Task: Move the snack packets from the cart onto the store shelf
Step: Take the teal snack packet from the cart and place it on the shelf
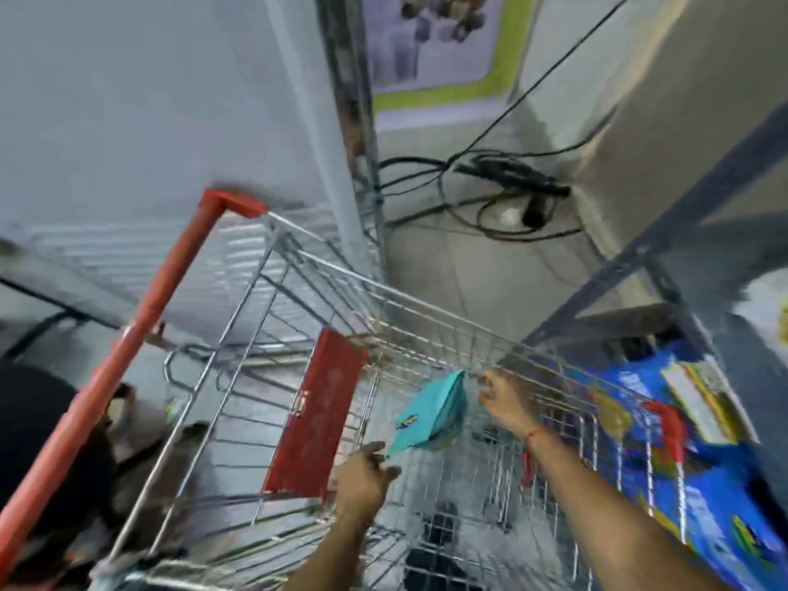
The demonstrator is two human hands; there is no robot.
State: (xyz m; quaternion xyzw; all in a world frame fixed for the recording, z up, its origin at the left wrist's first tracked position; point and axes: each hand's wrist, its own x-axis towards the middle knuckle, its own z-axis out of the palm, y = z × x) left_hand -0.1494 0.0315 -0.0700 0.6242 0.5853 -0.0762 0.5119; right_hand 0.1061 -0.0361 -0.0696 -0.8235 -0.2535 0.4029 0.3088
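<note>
A teal snack packet point(433, 413) hangs inside the wire cart point(426, 309), stretched between both hands. My left hand point(362, 473) pinches its lower left corner. My right hand point(503, 398) grips its upper right corner, close to the cart's far wire wall. Blue snack packets point(682, 441) lie on the low store shelf point(665, 258) just right of the cart. The frame is blurred by motion.
The cart has a red handle bar point(140, 317) at the left and a red child-seat flap point(317, 413) in the middle. Black cables point(490, 194) lie on the floor beyond the cart. A grey wall panel stands at the left. A dark shelf upright point(703, 185) slants at the right.
</note>
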